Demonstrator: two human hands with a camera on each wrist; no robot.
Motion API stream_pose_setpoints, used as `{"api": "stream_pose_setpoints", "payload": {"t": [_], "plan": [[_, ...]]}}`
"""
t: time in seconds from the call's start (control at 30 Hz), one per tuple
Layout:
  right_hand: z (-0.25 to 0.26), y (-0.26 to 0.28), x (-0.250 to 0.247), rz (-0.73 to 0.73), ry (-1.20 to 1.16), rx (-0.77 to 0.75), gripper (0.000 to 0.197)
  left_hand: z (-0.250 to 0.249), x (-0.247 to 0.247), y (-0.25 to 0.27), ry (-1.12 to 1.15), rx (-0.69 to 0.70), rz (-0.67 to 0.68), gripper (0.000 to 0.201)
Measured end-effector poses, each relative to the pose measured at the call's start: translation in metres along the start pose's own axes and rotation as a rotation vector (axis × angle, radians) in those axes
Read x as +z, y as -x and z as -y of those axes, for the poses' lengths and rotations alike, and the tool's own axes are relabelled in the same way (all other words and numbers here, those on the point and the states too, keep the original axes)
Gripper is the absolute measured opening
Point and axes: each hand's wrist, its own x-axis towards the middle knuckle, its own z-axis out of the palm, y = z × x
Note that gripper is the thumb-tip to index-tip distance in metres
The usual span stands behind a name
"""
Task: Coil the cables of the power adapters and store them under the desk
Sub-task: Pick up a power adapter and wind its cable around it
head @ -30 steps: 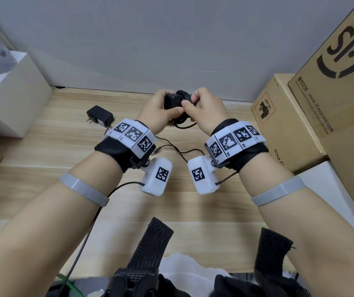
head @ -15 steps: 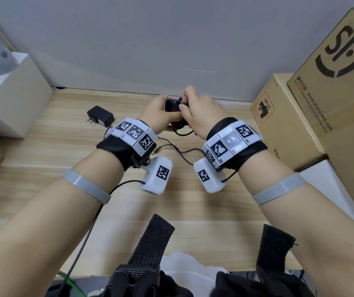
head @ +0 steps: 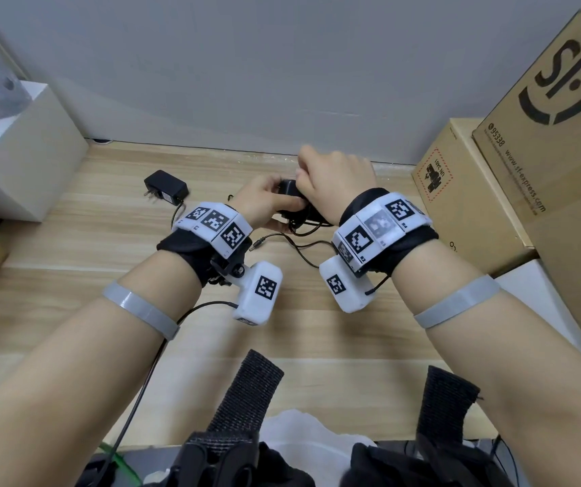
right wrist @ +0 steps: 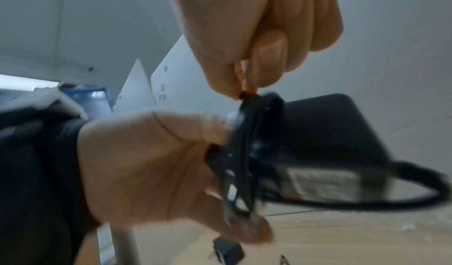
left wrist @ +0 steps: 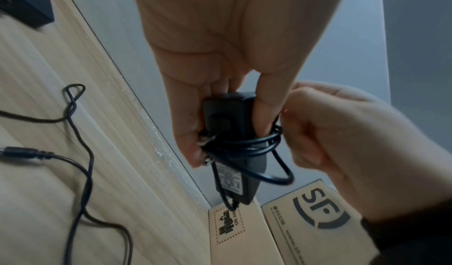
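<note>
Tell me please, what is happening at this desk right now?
A person is winding a cable around a black adapter. The left hand grips the adapter above the desk, and the right hand pinches the cable, which already makes several loops around it. The rest of the cable, with its plug, trails loose on the desk. A second adapter lies farther left on the desk, its cable not coiled. Nothing is stored yet.

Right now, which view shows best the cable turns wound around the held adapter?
The left wrist view: the cable turns show sharply, looped around the adapter gripped by the left hand. The right wrist view shows them blurred; there the right hand pinches the cable. In the head view both hands mostly hide them.
</note>
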Motion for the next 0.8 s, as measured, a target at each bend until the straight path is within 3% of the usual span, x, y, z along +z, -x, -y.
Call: {"api": "stream_pose_setpoints", "payload": {"t": [0.2, 0.37, 0.57, 0.67, 0.8], "plan": [[-0.011, -0.012, 0.007, -0.122, -0.584, 0.193, 0.013, 0.014, 0.013, 0.005, 0.077, -0.086, 0.013, 0.018], [-0.033, -0.008, 0.026, -0.091, -0.842, 0.418, 0.022, 0.014, 0.011, 0.006, 0.082, -0.126, 0.103, 0.02], [-0.022, 0.003, 0.029, -0.06, -1.231, 0.379, 0.019, 0.016, 0.011, 0.005, 0.024, -0.18, 0.131, 0.016], [-0.016, 0.003, 0.033, -0.049, -1.314, 0.349, 0.021, 0.016, 0.015, 0.006, -0.017, -0.19, 0.15, 0.015], [-0.021, -0.001, 0.046, -0.078, -1.451, 0.529, 0.027, 0.012, 0.018, 0.006, -0.119, -0.178, 0.206, 0.015]]}}
